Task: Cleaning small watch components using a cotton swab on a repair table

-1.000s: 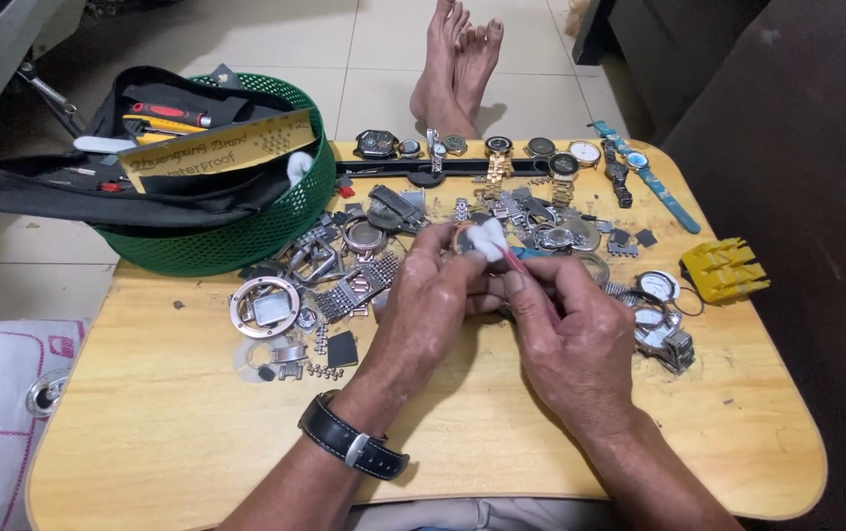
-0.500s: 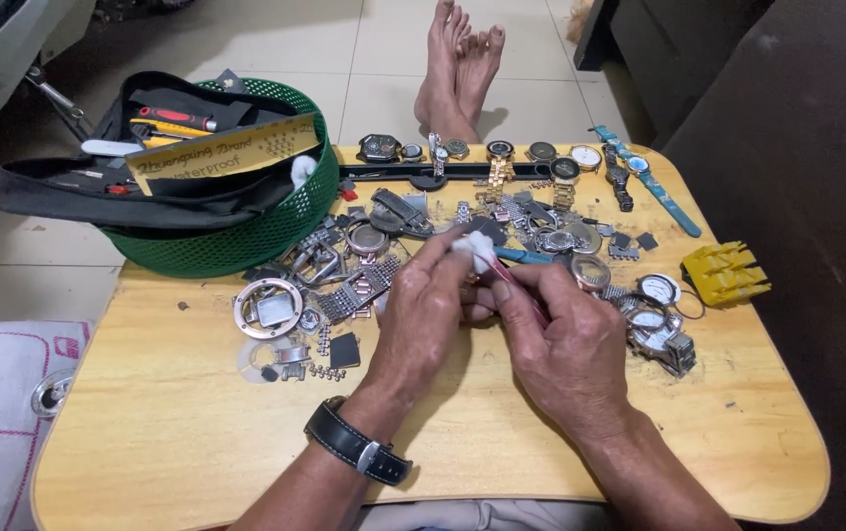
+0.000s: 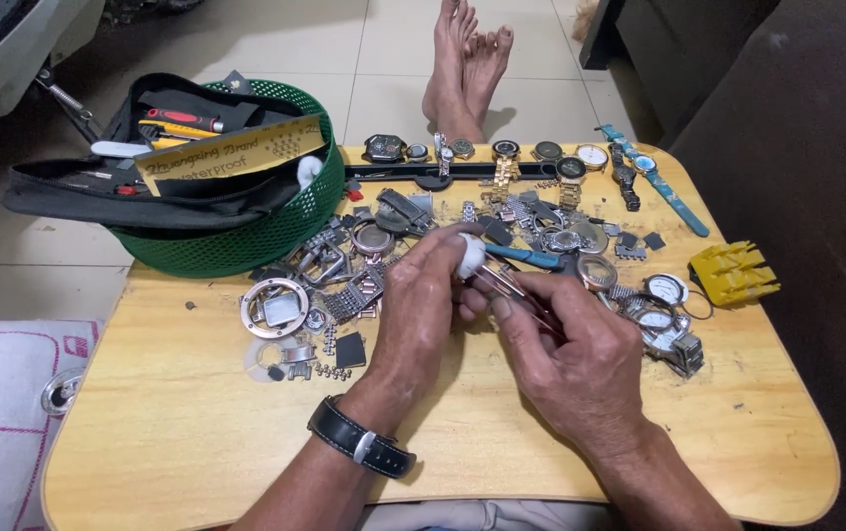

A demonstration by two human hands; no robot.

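Pale floor tiles surround a low wooden table strewn with watch parts. Over its middle the left hand pinches a small white wad between thumb and fingertips, closed tight on it. At 3 o'clock of that hand, touching it, the right hand is closed on thin tweezers, whose tips reach up to the wad. A black wristwatch sits on the left wrist.

Just at 1 o'clock of the wad lies a blue-handled tool. At 9 o'clock of the left hand rests a round metal case ring among loose links. At 3 o'clock, near the table's edge, sits a yellow holder. Along 12 o'clock runs a row of watches, and beyond it two bare feet rest on the tiles. At 10 o'clock a green basket holds a black tool pouch.
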